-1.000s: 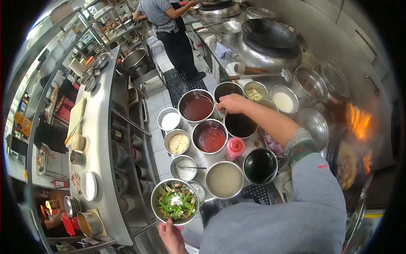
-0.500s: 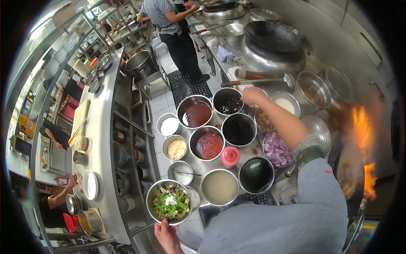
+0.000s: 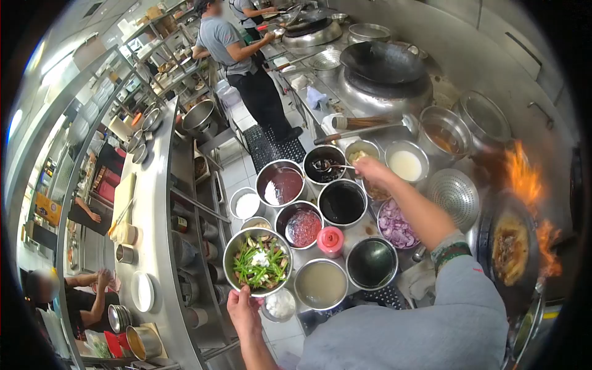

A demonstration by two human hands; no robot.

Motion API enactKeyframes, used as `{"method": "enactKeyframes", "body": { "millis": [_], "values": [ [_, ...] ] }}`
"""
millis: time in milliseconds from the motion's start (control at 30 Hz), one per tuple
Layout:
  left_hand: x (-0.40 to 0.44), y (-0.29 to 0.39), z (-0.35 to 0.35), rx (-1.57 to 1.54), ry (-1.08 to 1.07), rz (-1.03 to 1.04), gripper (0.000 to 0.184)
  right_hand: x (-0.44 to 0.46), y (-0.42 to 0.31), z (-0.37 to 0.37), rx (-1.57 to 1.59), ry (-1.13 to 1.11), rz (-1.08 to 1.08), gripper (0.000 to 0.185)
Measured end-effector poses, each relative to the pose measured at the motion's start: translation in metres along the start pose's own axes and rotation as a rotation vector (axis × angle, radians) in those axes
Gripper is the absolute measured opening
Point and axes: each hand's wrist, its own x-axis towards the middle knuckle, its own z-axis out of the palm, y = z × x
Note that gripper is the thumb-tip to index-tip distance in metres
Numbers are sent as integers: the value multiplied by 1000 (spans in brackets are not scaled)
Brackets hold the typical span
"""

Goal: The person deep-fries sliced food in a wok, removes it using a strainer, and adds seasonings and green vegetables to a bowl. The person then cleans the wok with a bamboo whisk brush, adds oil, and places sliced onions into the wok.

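Observation:
My left hand (image 3: 245, 309) grips the near rim of a steel bowl (image 3: 230, 276) with its thumb on top. Cut green vegetables (image 3: 248, 266) fill the bowl, with a small white heap (image 3: 259, 258) on them. My right hand (image 3: 374, 171) is closed on a spoon (image 3: 338, 166), whose bowl end is over or in a pot of dark sauce (image 3: 317, 161). Around it stand a pot of reddish-brown sauce (image 3: 279, 184), a pot of black liquid (image 3: 342, 202), a red chunky sauce (image 3: 303, 228) and a pink squeeze bottle (image 3: 330, 240).
Flames (image 3: 524, 176) rise beside a wok (image 3: 509, 246) with food at the right. Chopped purple onion (image 3: 396, 223) and a perforated ladle (image 3: 453, 198) lie near my forearm. A co-worker (image 3: 237, 68) stands at the farther woks. A steel counter (image 3: 161, 203) runs along the left.
My left hand has brought the bowl up and to the right, closer to the sauce pots. The spoon in my right hand now shows over the dark sauce. The view has shifted slightly.

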Motion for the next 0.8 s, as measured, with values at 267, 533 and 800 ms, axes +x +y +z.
{"method": "enactKeyframes", "body": {
  "millis": [267,533,800],
  "values": [
    [86,-21,86,30,-135,-30,18,-76,-52,-31,50,20,-327,32],
    [102,-25,148,-45,-298,-54,19,-146,-110,9,-637,353,-960,16],
    [96,-24,134,-64,-272,-63,21,-102,-75,-1,-32,267,-485,29]
  ]
}}
